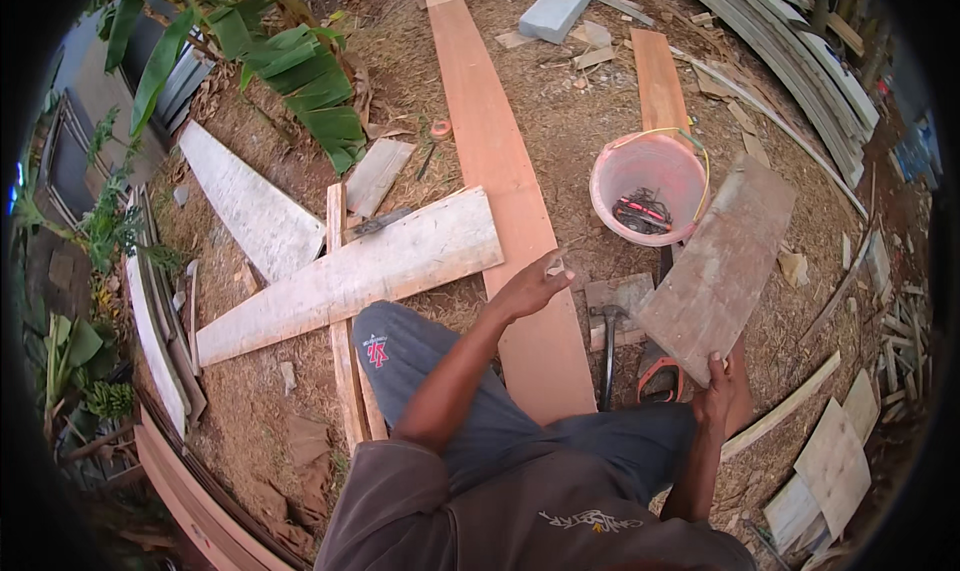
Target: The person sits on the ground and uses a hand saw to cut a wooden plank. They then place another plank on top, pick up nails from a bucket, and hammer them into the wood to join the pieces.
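My right hand (714, 387) grips the lower end of a short, weathered brown board (722, 261), which slants up beside the bucket. My left hand (536, 288) is above a long reddish plank (548, 346), its fingers curled together around something small and pale that I cannot make out. On the ground between my hands lie a hammer (608, 356) with a dark handle and a handsaw with an orange handle (661, 379). A pink bucket (612, 176) holds dark metal pieces and a red-handled tool; the board's edge overlaps its right side.
A whitish worn board (350, 274) rests across a narrow timber strip (352, 381) to my left. An orange tape measure (441, 128) lies by the plank. A grey block (556, 12) sits at the far side. Stacked boards (790, 56) line the right; banana leaves (300, 81) hang at upper left.
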Motion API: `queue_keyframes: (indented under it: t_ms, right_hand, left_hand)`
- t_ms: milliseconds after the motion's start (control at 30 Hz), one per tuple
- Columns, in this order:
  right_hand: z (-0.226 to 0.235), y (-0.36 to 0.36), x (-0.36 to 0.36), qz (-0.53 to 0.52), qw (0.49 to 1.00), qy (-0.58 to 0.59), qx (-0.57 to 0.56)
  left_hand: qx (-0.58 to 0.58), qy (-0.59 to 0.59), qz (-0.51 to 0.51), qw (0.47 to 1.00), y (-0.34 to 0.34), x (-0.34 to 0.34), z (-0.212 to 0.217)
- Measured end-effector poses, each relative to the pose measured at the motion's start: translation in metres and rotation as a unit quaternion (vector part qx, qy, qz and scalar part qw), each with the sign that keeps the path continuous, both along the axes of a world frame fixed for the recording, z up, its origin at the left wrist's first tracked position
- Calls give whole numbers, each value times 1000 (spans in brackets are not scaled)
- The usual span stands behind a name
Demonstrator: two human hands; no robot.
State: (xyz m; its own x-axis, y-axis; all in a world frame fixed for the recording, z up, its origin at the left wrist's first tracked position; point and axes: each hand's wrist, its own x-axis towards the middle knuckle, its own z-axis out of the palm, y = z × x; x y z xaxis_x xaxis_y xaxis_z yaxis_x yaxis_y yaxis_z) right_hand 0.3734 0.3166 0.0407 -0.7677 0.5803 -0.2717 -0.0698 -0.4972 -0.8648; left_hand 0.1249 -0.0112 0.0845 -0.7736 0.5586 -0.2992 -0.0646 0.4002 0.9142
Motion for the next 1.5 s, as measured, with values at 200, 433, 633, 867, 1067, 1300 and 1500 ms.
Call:
queue_keyframes:
  t_ms: [200,433,633,867,1067,1300,1500]
  right_hand:
    - [-4,226,-8,-127,988,-22,87]
    - [-25,308,-38,-199,895,-246,315]
    - [-57,136,-62,145,891,-264,340]
    - [-94,0,-64,448,777,-269,352]
    - [-132,-10,-57,518,718,-322,335]
    - [-153,13,-60,449,736,-262,434]
    - [-156,13,-67,470,724,-248,440]
  left_hand:
    - [-124,26,13,992,-96,-47,17]
    - [-310,127,179,925,-172,-98,-19]
    - [-470,38,153,868,-174,-92,-68]
    - [-604,144,229,750,-174,-51,-124]
    - [-636,156,135,744,-171,-58,-145]
    - [-623,242,143,729,-173,-63,-132]
    - [-520,384,152,748,-207,-57,-85]
